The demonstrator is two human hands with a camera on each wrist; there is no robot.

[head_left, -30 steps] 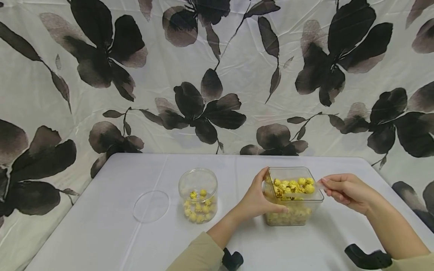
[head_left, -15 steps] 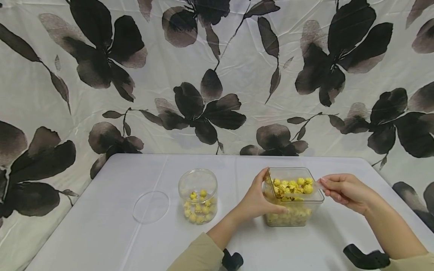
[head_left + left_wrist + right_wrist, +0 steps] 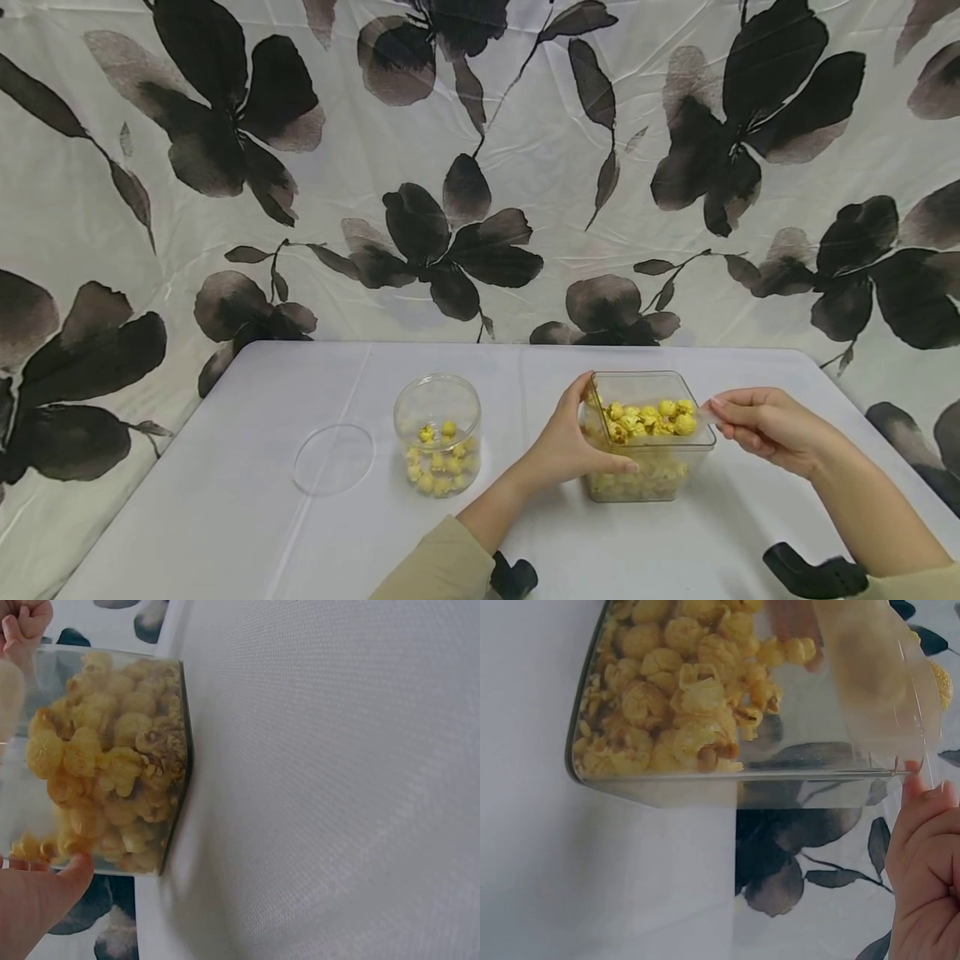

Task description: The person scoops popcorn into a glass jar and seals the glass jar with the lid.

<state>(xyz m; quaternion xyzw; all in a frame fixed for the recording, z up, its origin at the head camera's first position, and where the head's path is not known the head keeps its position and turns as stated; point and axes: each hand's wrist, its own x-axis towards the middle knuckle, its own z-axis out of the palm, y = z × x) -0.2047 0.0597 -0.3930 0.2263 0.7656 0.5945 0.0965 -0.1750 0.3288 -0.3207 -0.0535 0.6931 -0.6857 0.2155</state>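
Clear sq. tub point(image 3: 637, 384) upright, w/ popcorn point(image 3: 649, 422); scoop point(image 3: 874, 686) partly in.

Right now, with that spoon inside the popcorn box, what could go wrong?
Popcorn might spill over the edge: the right hand has the see-through spoon at the box's open top, with loose pieces right by it. The spoon could twist, since only fingertips pinch its handle. And the round jar could get bumped, because the left sleeve is close by while the left hand holds the box.
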